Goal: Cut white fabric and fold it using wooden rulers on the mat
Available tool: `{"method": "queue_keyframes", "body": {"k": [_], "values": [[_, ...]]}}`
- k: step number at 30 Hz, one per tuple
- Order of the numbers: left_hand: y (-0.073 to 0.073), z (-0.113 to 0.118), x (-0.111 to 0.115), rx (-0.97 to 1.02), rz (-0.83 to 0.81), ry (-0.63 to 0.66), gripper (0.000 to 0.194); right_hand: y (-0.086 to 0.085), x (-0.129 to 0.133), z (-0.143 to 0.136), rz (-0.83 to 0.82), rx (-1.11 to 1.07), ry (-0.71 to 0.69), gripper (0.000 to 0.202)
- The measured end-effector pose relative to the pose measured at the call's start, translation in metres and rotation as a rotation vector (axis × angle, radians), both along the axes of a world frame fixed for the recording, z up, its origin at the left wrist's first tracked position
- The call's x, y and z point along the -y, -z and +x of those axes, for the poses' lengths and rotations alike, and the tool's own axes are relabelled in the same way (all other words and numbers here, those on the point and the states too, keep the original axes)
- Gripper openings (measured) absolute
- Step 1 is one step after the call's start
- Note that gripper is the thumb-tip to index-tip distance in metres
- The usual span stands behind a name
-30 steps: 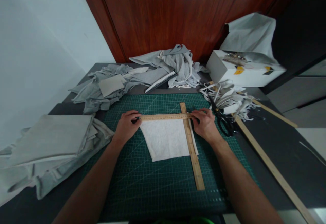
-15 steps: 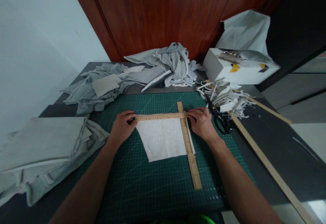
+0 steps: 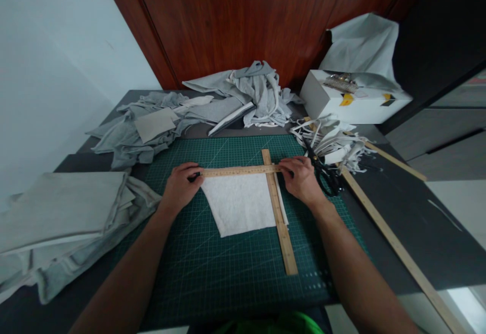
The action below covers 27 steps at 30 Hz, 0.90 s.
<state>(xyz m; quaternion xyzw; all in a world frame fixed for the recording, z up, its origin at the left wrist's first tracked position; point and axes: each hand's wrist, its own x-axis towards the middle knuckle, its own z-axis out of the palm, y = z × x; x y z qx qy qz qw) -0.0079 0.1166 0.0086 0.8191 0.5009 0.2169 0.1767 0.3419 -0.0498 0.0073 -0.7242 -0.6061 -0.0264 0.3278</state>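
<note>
A wood-coloured ruler (image 3: 239, 171) lies across the far edge of a white fabric piece (image 3: 239, 205). My left hand (image 3: 183, 184) pinches its left end, with a small dark item also between the fingers, too small to name. At the other end, the fingers of my right hand (image 3: 298, 177) are closed on the ruler. A second wooden ruler (image 3: 283, 233) lies lengthwise over the fabric's right side and passes beneath the first one. A narrow strip of the fabric shows to its right. Everything here rests on a green cutting mat (image 3: 228, 273).
Black scissors (image 3: 328, 178) lie right of my right hand, beside a heap of white strips (image 3: 330, 141). Grey fabric scraps (image 3: 261, 91) line the back. Folded cloth (image 3: 64, 207) sits left. A long wooden stick (image 3: 387, 233) and a white box (image 3: 353, 98) are at right.
The view has shifted slightly, so everything sits a little higher and further left. Both hands keep their hold on the ruler, and the fabric stays in place beneath.
</note>
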Motion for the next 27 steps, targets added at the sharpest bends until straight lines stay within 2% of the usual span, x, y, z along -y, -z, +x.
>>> {"method": "queue_keyframes", "body": {"k": [2, 5, 7, 9, 12, 16, 21, 27], "values": [[0.001, 0.001, -0.001, 0.014, -0.001, -0.001, 0.029, -0.01, 0.003, 0.013, 0.013, -0.012, 0.025, 0.029], [0.002, 0.001, -0.002, 0.038, -0.002, -0.006, 0.028, -0.025, 0.012, 0.029, -0.024, -0.045, 0.17, 0.03], [0.004, 0.002, -0.003, 0.053, -0.001, -0.003, 0.027, -0.032, 0.019, 0.033, -0.11, -0.047, 0.227, 0.028], [0.004, 0.002, -0.004, 0.064, -0.001, 0.002, 0.026, -0.035, 0.026, 0.029, -0.221, -0.04, 0.226, 0.023], [0.004, 0.003, -0.003, 0.073, -0.005, 0.006, 0.026, -0.031, 0.036, 0.017, -0.345, -0.044, 0.19, 0.016], [0.004, 0.004, -0.002, 0.075, -0.006, 0.018, 0.025, -0.018, 0.053, 0.007, -0.396, -0.041, 0.174, 0.013], [0.006, 0.006, -0.002, 0.096, 0.009, 0.024, 0.026, -0.005, 0.07, 0.005, -0.327, -0.009, 0.171, 0.012], [0.006, 0.007, -0.002, 0.111, 0.0, 0.038, 0.029, -0.001, 0.078, 0.003, -0.247, 0.075, 0.148, 0.013]]}}
